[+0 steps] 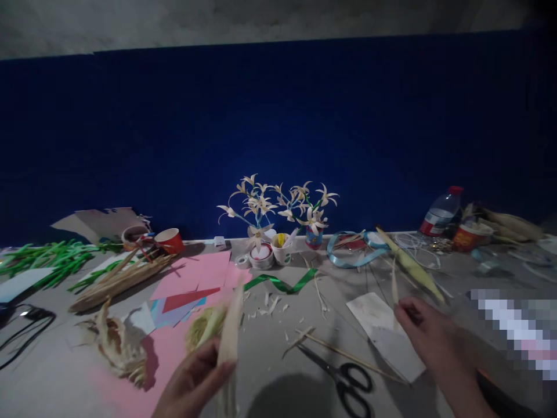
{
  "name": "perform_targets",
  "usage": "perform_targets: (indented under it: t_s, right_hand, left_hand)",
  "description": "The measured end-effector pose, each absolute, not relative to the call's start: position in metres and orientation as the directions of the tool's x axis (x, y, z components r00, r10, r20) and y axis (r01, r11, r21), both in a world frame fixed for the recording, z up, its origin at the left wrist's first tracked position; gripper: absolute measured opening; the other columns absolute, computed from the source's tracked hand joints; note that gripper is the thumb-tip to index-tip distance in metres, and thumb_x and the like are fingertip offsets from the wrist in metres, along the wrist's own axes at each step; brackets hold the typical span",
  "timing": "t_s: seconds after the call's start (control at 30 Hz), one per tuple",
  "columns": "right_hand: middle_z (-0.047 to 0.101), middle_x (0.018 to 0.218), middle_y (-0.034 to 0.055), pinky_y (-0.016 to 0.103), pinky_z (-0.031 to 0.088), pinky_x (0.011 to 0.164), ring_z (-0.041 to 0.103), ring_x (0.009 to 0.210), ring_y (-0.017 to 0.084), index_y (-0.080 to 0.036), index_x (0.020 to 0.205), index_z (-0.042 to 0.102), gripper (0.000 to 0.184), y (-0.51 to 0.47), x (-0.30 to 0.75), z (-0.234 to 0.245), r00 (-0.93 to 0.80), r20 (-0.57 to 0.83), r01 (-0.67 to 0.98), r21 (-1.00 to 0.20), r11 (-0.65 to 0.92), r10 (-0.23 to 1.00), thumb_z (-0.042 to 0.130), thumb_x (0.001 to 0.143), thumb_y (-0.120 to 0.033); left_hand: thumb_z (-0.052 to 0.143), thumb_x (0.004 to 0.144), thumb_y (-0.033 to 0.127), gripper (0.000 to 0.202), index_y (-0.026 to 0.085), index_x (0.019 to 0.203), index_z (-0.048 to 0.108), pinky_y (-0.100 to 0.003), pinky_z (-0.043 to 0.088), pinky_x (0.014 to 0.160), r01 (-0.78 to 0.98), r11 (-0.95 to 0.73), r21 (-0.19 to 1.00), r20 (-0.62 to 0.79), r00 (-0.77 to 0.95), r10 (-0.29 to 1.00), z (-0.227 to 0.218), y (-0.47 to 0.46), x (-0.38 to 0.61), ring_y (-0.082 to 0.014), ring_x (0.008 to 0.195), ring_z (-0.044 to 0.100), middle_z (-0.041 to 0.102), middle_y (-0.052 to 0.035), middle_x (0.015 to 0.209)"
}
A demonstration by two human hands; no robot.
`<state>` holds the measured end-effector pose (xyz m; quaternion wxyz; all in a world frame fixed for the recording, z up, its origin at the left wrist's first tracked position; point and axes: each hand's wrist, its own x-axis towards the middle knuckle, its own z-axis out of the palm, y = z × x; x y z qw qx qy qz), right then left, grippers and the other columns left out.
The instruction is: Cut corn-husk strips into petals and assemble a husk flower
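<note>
My left hand (195,380) is low in the middle of the view, its fingers closed round a pale corn husk leaf (230,331) that stands upright. A frayed, yellowish husk piece (202,325) lies just behind it on pink paper (198,273). My right hand (424,334) is at the right, fingers pinched on a thin pale husk strip (394,284) that rises from it. White paper sheets (383,331) lie below that hand. Black scissors (343,377) and a thin wooden stick (348,354) lie between my hands.
Husk flowers (278,203) stand in cups at the back by the blue wall. Also on the table: a green ribbon (282,283), a blue ribbon (352,252), a husked corn cob (411,264), dried husks (117,278), a red cup (170,239), a water bottle (441,210).
</note>
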<state>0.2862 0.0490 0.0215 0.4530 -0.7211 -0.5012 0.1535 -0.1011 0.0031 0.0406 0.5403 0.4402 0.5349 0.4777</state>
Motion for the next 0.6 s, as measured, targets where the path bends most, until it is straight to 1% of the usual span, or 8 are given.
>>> perform_targets:
  t_s: [0.07, 0.17, 0.23, 0.33, 0.4, 0.5, 0.53, 0.6]
  right_hand:
    - [0.064, 0.058, 0.0007, 0.029, 0.041, 0.052, 0.057, 0.057, 0.021, -0.025, 0.064, 0.063, 0.019, 0.050, 0.283, 0.020, 0.438, 0.165, 0.494, -0.865, -0.084, 0.883, 0.063, 0.066, -0.044]
    - [0.058, 0.056, -0.0017, 0.027, 0.042, 0.049, 0.054, 0.053, 0.018, -0.023, 0.064, 0.062, 0.023, 0.046, 0.255, 0.018, 0.327, 0.057, 0.327, -0.943, -0.056, 0.943, 0.063, 0.066, -0.046]
    - [0.053, 0.054, -0.0038, 0.025, 0.041, 0.049, 0.050, 0.050, 0.015, -0.022, 0.062, 0.060, 0.025, 0.040, 0.231, 0.019, 0.226, 0.004, 0.211, -0.976, -0.045, 0.974, 0.061, 0.071, -0.045]
    - [0.049, 0.055, -0.0048, 0.024, 0.040, 0.049, 0.047, 0.051, 0.013, -0.020, 0.061, 0.057, 0.027, 0.029, 0.201, 0.023, 0.106, -0.054, 0.068, -0.996, -0.061, 0.993, 0.063, 0.073, -0.044]
    - [0.049, 0.056, -0.0053, 0.023, 0.039, 0.051, 0.046, 0.052, 0.012, -0.020, 0.063, 0.056, 0.027, 0.023, 0.187, 0.026, 0.045, -0.075, -0.002, -0.997, -0.075, 0.996, 0.066, 0.074, -0.042]
    - [0.049, 0.056, -0.0056, 0.022, 0.037, 0.052, 0.045, 0.054, 0.011, -0.019, 0.064, 0.057, 0.029, 0.017, 0.171, 0.029, -0.037, -0.075, -0.072, -0.994, -0.078, 0.996, 0.070, 0.074, -0.044]
    - [0.049, 0.057, -0.0055, 0.022, 0.037, 0.052, 0.045, 0.054, 0.012, -0.019, 0.065, 0.058, 0.031, 0.016, 0.167, 0.029, -0.055, -0.066, -0.089, -0.993, -0.071, 0.996, 0.071, 0.073, -0.046]
    - [0.049, 0.059, -0.0053, 0.022, 0.036, 0.052, 0.045, 0.056, 0.012, -0.019, 0.065, 0.060, 0.033, 0.015, 0.160, 0.029, -0.066, -0.043, -0.119, -0.992, -0.051, 0.997, 0.072, 0.072, -0.049]
  left_hand:
    - [0.075, 0.068, 0.053, 0.039, 0.019, 0.083, 0.066, -0.023, 0.044, 0.058, 0.104, 0.061, 0.993, -0.038, -0.203, 0.978, 0.033, 0.023, -0.118, -0.0182, 0.068, 0.060, 0.065, 0.0008, 0.069]
    - [0.070, 0.071, 0.053, 0.044, 0.019, 0.099, 0.064, -0.029, 0.051, 0.063, 0.371, 0.002, 0.928, 0.103, -0.261, 0.960, 0.016, 0.050, -0.138, -0.0235, 0.073, 0.065, 0.069, -0.0017, 0.075]
    - [0.066, 0.074, 0.050, 0.044, 0.019, 0.104, 0.063, -0.036, 0.053, 0.065, 0.639, 0.002, 0.769, 0.234, -0.285, 0.929, 0.009, 0.060, -0.143, -0.0279, 0.075, 0.066, 0.070, -0.0075, 0.086]
    - [0.059, 0.080, 0.046, 0.038, 0.015, 0.102, 0.065, -0.054, 0.045, 0.089, 0.861, -0.121, 0.494, 0.567, -0.213, 0.796, 0.012, 0.056, -0.125, -0.0382, 0.103, 0.058, 0.065, -0.0197, 0.111]
    - [0.061, 0.082, 0.044, 0.031, 0.018, 0.098, 0.067, -0.052, 0.043, 0.092, 0.803, -0.284, 0.524, 0.626, -0.137, 0.768, 0.021, 0.043, -0.095, -0.0351, 0.105, 0.057, 0.065, -0.0170, 0.108]
    - [0.058, 0.088, 0.036, 0.018, 0.021, 0.091, 0.067, -0.031, 0.050, 0.076, 0.427, -0.310, 0.849, 0.298, 0.098, 0.950, 0.032, 0.024, -0.040, -0.0234, 0.090, 0.063, 0.068, -0.0087, 0.098]
    - [0.056, 0.089, 0.035, 0.019, 0.020, 0.088, 0.067, -0.029, 0.049, 0.073, 0.293, -0.251, 0.923, 0.191, 0.218, 0.957, 0.033, 0.020, -0.024, -0.0214, 0.084, 0.063, 0.069, -0.0068, 0.089]
    - [0.061, 0.086, 0.037, 0.021, 0.018, 0.079, 0.065, -0.026, 0.046, 0.069, 0.126, -0.126, 0.984, 0.090, 0.261, 0.961, 0.030, 0.017, -0.001, -0.0180, 0.074, 0.058, 0.065, -0.0036, 0.076]
